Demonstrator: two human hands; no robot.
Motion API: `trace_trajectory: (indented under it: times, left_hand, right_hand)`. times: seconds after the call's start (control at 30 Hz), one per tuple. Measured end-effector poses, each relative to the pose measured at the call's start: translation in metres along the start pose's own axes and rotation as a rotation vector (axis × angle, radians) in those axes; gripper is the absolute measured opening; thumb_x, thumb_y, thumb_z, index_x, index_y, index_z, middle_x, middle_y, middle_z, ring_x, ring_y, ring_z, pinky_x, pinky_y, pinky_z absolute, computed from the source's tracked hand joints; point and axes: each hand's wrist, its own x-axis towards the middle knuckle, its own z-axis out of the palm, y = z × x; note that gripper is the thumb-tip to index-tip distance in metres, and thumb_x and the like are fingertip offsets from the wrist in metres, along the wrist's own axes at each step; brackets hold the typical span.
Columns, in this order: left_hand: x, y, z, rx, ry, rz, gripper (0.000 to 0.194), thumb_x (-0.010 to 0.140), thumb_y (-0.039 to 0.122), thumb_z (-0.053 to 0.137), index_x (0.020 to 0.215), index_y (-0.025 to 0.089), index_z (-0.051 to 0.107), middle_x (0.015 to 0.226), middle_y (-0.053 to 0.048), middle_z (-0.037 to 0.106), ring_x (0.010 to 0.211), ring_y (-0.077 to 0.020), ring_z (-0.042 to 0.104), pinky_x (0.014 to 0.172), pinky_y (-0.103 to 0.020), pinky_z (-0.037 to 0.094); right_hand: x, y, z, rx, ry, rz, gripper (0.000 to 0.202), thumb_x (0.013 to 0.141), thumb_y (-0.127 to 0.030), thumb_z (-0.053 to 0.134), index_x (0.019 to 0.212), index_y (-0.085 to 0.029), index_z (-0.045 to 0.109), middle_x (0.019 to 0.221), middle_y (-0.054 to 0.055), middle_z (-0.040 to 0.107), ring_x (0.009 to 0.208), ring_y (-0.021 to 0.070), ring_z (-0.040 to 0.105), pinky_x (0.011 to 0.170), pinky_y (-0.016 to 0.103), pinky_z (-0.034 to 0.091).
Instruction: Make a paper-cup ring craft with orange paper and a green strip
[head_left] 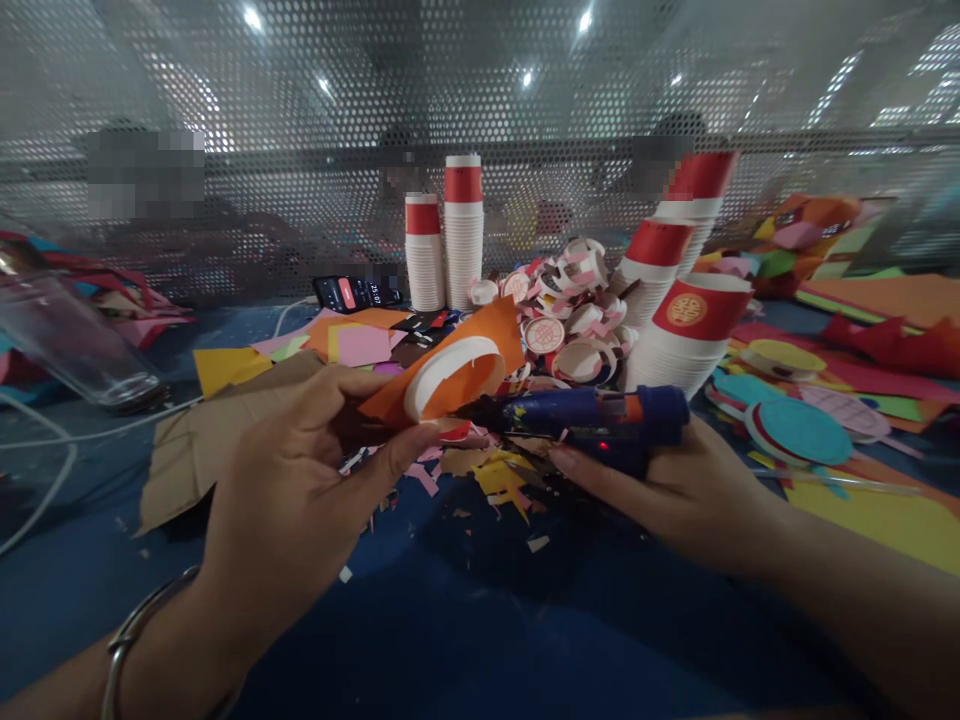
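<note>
My left hand [300, 480] pinches a sheet of orange paper [504, 328] together with a white paper ring [417, 392] that stands against it. The ring looks like a cut piece of paper cup. In my right hand [697, 490] is a blue glue gun [555, 412], its small red light lit. The gun's dark nozzle points left and meets the lower edge of the ring, or comes very close to it. Below both hands lie yellow and pink paper scraps [502, 478].
Stacked paper cups [697, 335] rise at the right, with more cup stacks [463, 240] behind. Cut cup rings [585, 320] are heaped between them. Cardboard [184, 450], a phone [356, 293], a glass [82, 340] and a white cable [64, 480] lie left; blue paper discs [799, 430] lie right.
</note>
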Motion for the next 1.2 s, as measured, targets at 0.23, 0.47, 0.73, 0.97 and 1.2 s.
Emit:
trace_trajectory:
  times: [0.23,0.47,0.73,0.97,1.2]
  left_hand:
    - [0.0002,0.0042,-0.0003,0.003,0.001,-0.006,0.024,0.088,0.025,0.084,0.109,0.031,0.072,0.097,0.009,0.081,0.086,-0.0104,0.078,0.077,-0.016,0.063]
    - [-0.0022,-0.0001,0.0006,0.033,0.009,0.068,0.022,0.089,0.023,0.083,0.107,0.030,0.073,0.094,0.007,0.080,0.083,-0.0125,0.078,0.076,-0.020,0.064]
    - [-0.0042,0.0029,0.0007,0.023,0.022,0.012,0.020,0.088,0.027,0.084,0.105,0.031,0.073,0.100,0.009,0.079,0.092,-0.0108,0.077,0.084,-0.018,0.062]
    - [-0.0047,0.0045,-0.0003,0.107,0.041,0.033,0.020,0.090,0.029,0.082,0.107,0.034,0.073,0.096,0.012,0.079,0.084,-0.0082,0.076,0.077,-0.016,0.061]
    - [-0.0036,-0.0015,0.0004,0.164,0.058,0.075,0.023,0.088,0.030,0.084,0.109,0.034,0.074,0.098,0.010,0.080,0.086,-0.0107,0.077,0.077,-0.019,0.062]
  right_hand:
    - [-0.0001,-0.0022,-0.0013,-0.048,-0.032,-0.053,0.025,0.096,-0.030,0.062,0.113,-0.031,0.080,0.115,0.009,0.080,0.117,0.0317,0.074,0.106,0.049,0.059]
    - [-0.0014,0.0025,0.0001,-0.135,-0.012,-0.115,0.024,0.097,-0.030,0.061,0.114,-0.032,0.079,0.119,0.008,0.080,0.118,0.0325,0.073,0.109,0.051,0.057]
    - [-0.0045,0.0070,0.0006,-0.207,0.017,-0.141,0.023,0.097,-0.030,0.064,0.112,-0.025,0.080,0.115,0.009,0.082,0.116,0.0325,0.075,0.111,0.048,0.056]
    - [-0.0056,0.0072,0.0007,-0.273,0.069,-0.139,0.021,0.093,-0.032,0.066,0.107,-0.022,0.080,0.112,0.010,0.083,0.112,0.0334,0.077,0.106,0.046,0.061]
    - [-0.0053,0.0072,0.0022,-0.266,0.075,-0.130,0.018,0.095,-0.028,0.065,0.106,-0.023,0.078,0.110,0.008,0.083,0.107,0.0298,0.079,0.102,0.042,0.063]
